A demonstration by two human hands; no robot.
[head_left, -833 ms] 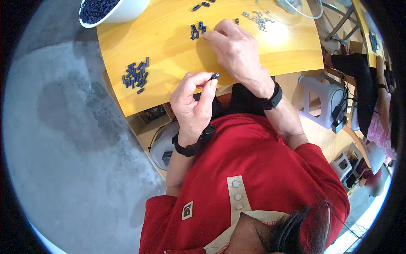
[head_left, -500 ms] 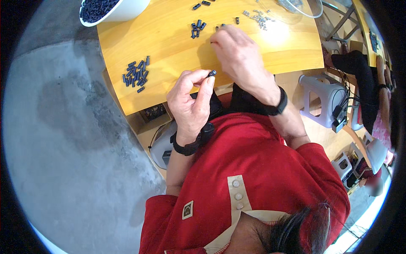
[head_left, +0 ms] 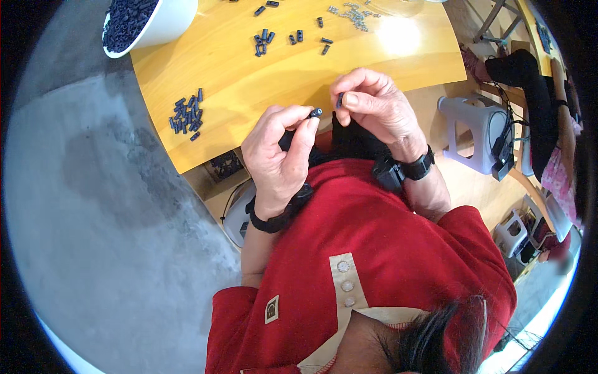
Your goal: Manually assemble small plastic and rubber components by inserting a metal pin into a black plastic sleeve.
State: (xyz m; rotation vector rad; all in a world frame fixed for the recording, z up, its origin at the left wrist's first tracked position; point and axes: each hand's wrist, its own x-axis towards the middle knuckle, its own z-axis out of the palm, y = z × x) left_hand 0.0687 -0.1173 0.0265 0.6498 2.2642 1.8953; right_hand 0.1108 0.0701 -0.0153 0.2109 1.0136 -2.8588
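White bowl (head_left: 169,26) at the table's (head_left: 249,84) upper-left corner, tilted, heaped with small dark parts (head_left: 129,23). Clear container (head_left: 406,7) at the top edge, mostly out of frame; contents cannot be told. Small silvery pieces (head_left: 356,16) lie loose on the wood beside it. My left hand (head_left: 277,146) pinches a dark cylinder (head_left: 316,113) between thumb and forefinger, end outward, near the table's front edge. My right hand (head_left: 377,111), thumb and fingertips closed together, grips a dark piece (head_left: 340,100), just apart from the cylinder. Pile of dark cylinders (head_left: 187,115) at left, outside any container.
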